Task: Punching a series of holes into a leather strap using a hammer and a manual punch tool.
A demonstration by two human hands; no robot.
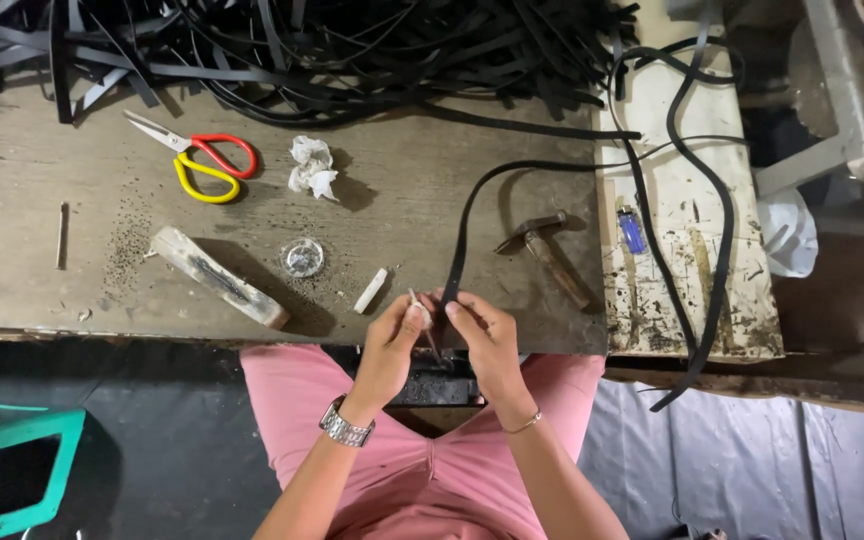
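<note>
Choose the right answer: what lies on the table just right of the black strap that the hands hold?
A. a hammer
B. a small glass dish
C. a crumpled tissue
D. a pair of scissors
A: the hammer lies just right of the black strap; the other three lie to its left.

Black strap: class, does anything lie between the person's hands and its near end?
Nothing visible does. The left hand and right hand already pinch the black strap at the table's near edge.
</note>
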